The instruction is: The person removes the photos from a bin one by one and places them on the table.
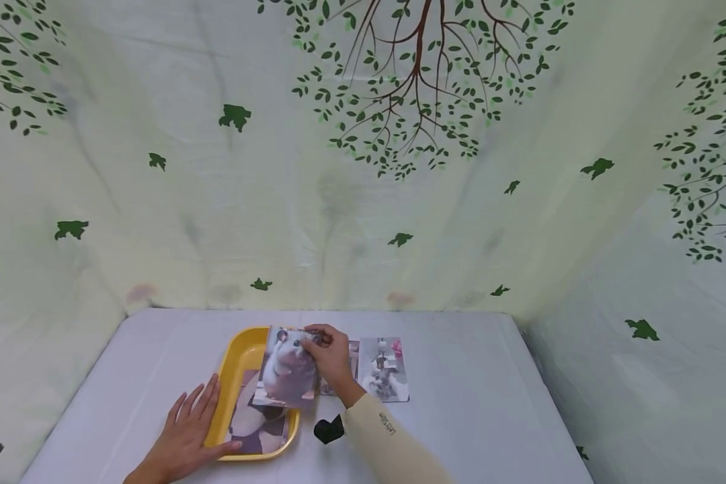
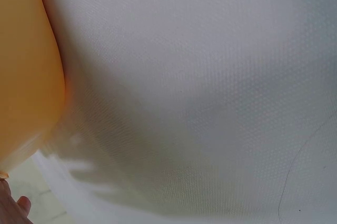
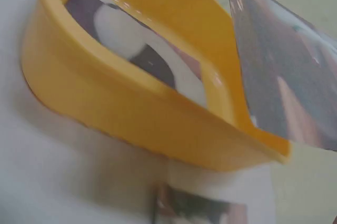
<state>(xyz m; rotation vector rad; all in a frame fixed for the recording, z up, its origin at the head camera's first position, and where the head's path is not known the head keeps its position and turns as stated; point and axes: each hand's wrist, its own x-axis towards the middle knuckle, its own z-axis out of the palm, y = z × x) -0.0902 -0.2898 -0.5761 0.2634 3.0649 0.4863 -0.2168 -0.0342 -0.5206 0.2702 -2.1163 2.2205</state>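
My right hand [image 1: 327,353] pinches the top edge of a hamster photo [image 1: 287,368] and holds it tilted over the yellow tray [image 1: 237,359]. The same photo [image 3: 287,76] fills the upper right of the right wrist view, above the tray's rim [image 3: 126,124]. Another photo [image 1: 257,423] lies flat inside the tray, also seen as the photo [image 3: 142,50] on its floor. My left hand [image 1: 187,430] lies flat with straight fingers on the table, its thumb against the tray's near left rim. The left wrist view holds only the tray's side [image 2: 26,71] and the white cloth.
Two more photos [image 1: 384,370] lie on the white table [image 1: 472,403] right of the tray, one partly behind my right hand. A small black object [image 1: 329,429] sits by my right forearm. Leaf-print fabric walls close in the back and sides.
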